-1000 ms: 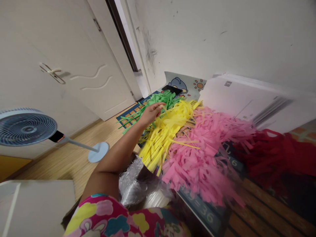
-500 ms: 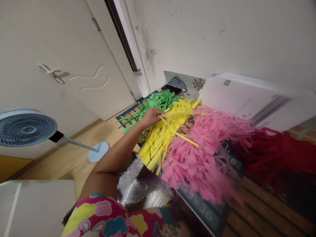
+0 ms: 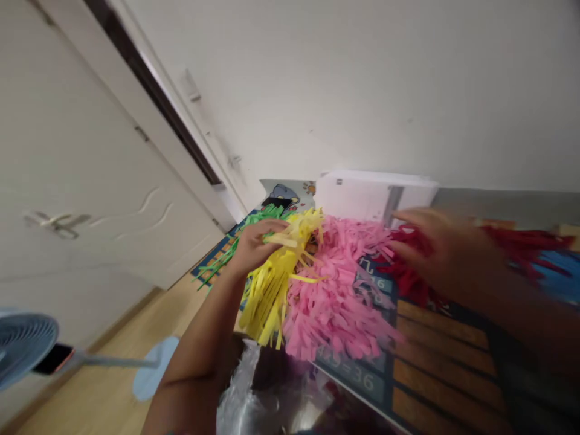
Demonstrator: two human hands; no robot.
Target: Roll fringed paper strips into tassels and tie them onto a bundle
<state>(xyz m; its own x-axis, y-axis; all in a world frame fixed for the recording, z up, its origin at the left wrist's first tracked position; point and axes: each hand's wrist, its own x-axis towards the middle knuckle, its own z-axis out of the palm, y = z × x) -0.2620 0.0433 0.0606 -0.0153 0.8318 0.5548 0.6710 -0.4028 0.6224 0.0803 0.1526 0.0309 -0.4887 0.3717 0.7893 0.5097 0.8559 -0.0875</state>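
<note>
Piles of cut paper strips lie side by side on a printed mat [image 3: 435, 326]: green strips [image 3: 254, 222], yellow strips [image 3: 272, 284], pink strips [image 3: 330, 290] and red strips [image 3: 417, 266]. My left hand [image 3: 254, 244] is closed on a bunch of the yellow strips at the pile's far end. My right hand [image 3: 441, 251], blurred by motion, reaches in from the right over the red strips with its fingers stretched toward the pink pile.
A white box [image 3: 371, 196] stands against the wall behind the piles. A standing fan [image 3: 27, 344] with its round base [image 3: 151, 374] is on the wooden floor at left, before a white door [image 3: 90, 199]. Crumpled clear plastic [image 3: 267, 405] lies below the mat's edge.
My left hand closed on the yellow strips and gathered them. My right hand has come into view over the red strips. The camera tilted up and turned.
</note>
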